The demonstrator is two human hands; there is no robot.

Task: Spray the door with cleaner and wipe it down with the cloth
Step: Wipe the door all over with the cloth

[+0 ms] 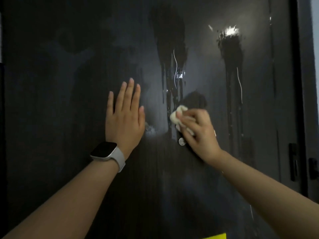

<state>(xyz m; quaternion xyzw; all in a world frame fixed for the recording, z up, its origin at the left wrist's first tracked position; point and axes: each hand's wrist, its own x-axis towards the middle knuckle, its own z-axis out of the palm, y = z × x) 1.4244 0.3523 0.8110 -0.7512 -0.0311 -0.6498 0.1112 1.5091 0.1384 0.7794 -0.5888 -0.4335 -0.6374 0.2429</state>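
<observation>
Dim room, and the dark door (86, 49) fills nearly the whole view, its right edge meeting the frame where black latch hardware (293, 161) sits low down. The spraying looks done: two wet patches of cleaner (231, 54) glisten in the upper right part of the door, runs trailing down from each towards the middle. Now the arms come up from the bottom edge. The left hand (125, 118) lies flat on the door near its centre, fingers straight and pressed close together, holding nothing; my read is it braces the panel so it won't swing under the rubbing. A pale-strapped watch (106, 152) sits on that wrist. Just to its right, the right hand (198, 130) has its fingers curled and pinching a bunched pale cloth (177, 115), pushed against the door at the foot of the left-hand run, likely catching drips first. Below the cloth, a small round white fitting (181, 141). No spray bottle in view.
</observation>
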